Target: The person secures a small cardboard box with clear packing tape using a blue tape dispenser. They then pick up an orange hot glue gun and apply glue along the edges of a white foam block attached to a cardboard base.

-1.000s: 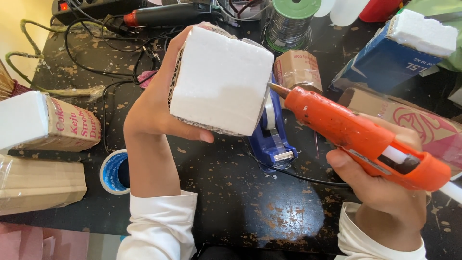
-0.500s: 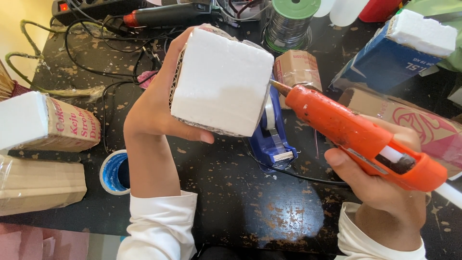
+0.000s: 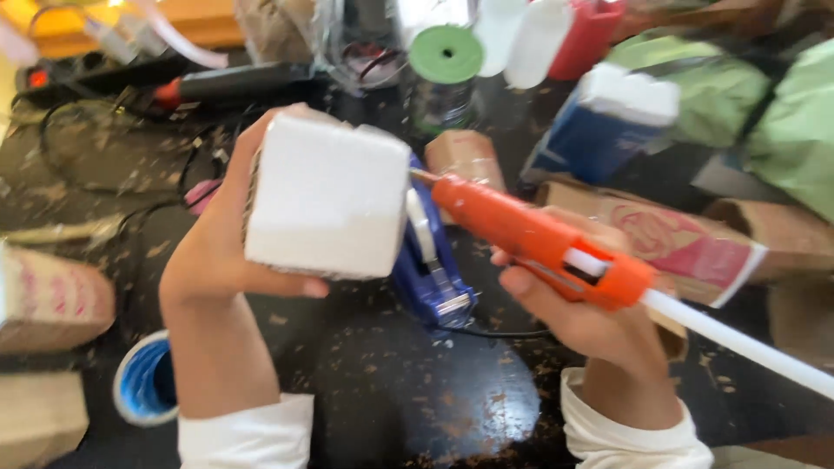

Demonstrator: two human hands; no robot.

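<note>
Glue gun point(image 3: 543, 243), orange, gripped in right hand point(image 3: 591, 317), fingers wrapped round handle. Left hand point(image 3: 217, 252) clamps white foam block point(image 3: 328, 195) from its far side, thumb under. Nozzle tip sits at block's right edge, so gluing looks underway; no bead visible, can't tell how much is done. Gun's long axis runs diagonal: nozzle up-left toward left hand, white glue stick point(image 3: 738, 343) trailing down-right. Blue tape dispenser point(image 3: 430, 265) on tabletop btwn hands.

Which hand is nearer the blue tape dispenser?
Right. The right hand with the glue gun is beside the tape dispenser; the left hand is beyond the white block.
</note>
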